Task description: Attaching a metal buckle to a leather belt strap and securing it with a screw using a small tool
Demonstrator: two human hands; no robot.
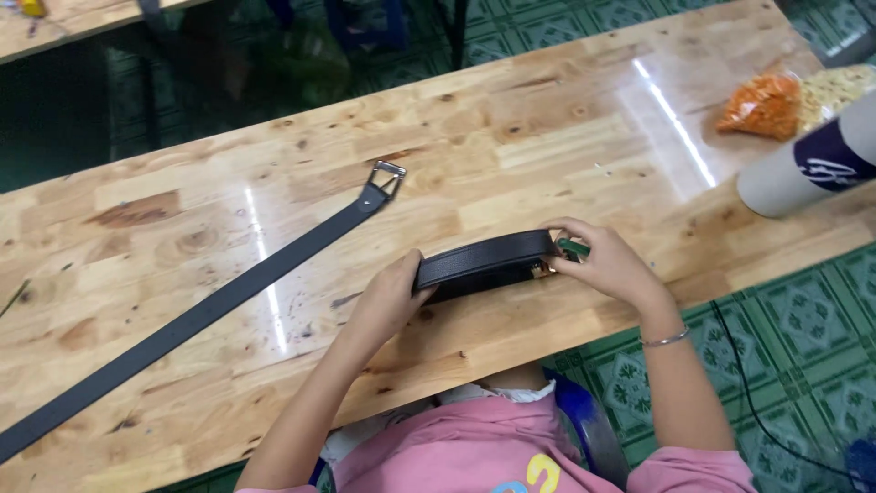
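Observation:
A black belt piece (pixel 484 260), folded into a flat loop, is held on edge over the near side of the wooden table (pixel 547 137). My left hand (pixel 388 301) grips its left end. My right hand (pixel 607 265) grips its right end, where a small brass fitting and a green bit show between my fingers. A second, long dark belt (pixel 210 310) lies flat and diagonal on the table, from the lower left up to its metal buckle (pixel 388 178) near the middle.
A grey cardboard tube with a dark band (pixel 812 164) lies at the right edge. Behind it sit clear bags of orange and pale snacks (pixel 776 100). Green patterned floor tiles and a black cable (pixel 757 393) lie below right.

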